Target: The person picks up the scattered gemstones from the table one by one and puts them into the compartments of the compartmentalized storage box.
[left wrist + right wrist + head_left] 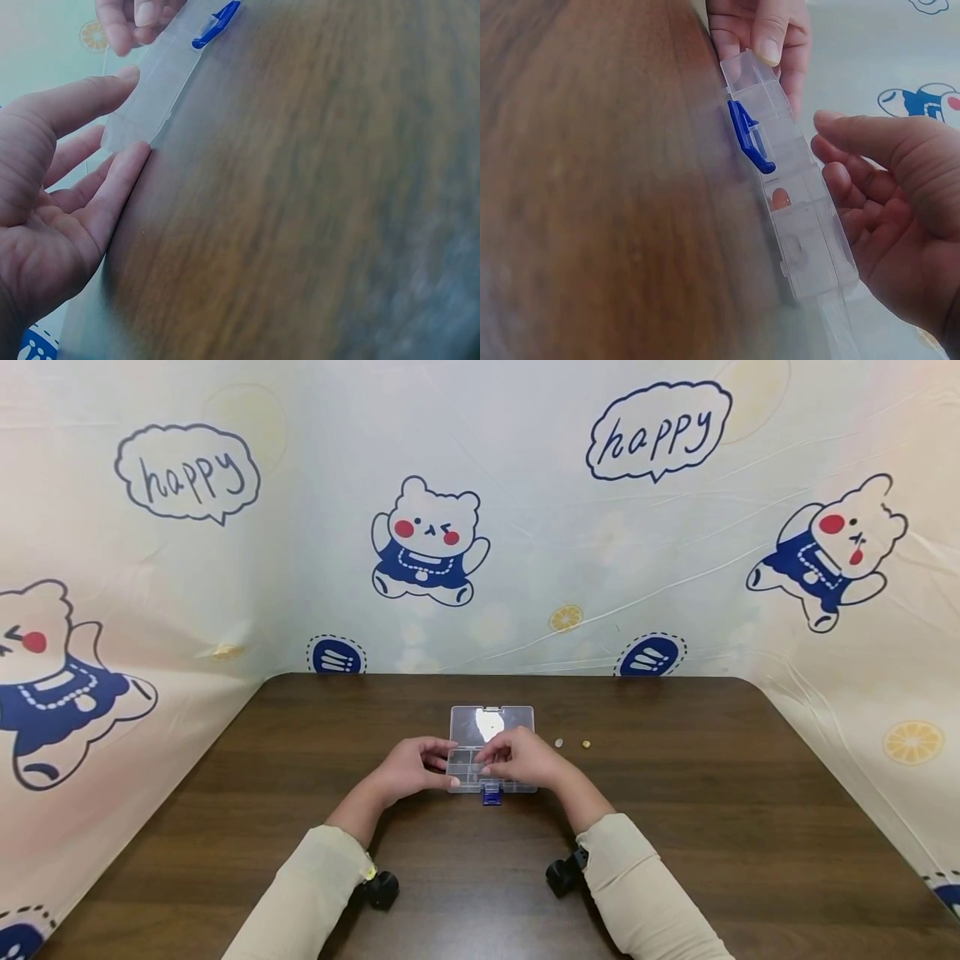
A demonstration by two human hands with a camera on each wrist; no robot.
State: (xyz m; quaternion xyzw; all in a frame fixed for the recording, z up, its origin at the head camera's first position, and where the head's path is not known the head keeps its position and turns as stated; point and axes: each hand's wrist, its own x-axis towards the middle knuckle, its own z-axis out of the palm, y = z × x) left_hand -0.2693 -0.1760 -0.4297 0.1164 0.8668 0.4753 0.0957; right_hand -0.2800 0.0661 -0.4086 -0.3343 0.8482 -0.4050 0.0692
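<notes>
A clear plastic compartment box lies on the table with its lid folded back and a blue latch on its near side. My left hand grips the box's left end between thumb and fingers. Over the middle compartments hovers my right hand, thumb and index finger bent toward each other, a small gap and no object showing between them. In the right wrist view, a small orange-brown piece sits in one compartment and a clear piece in the one beside it.
Two small pieces lie on the table right of the box: a pale one and a golden one. The brown wooden table ends at a printed curtain at the back and sides.
</notes>
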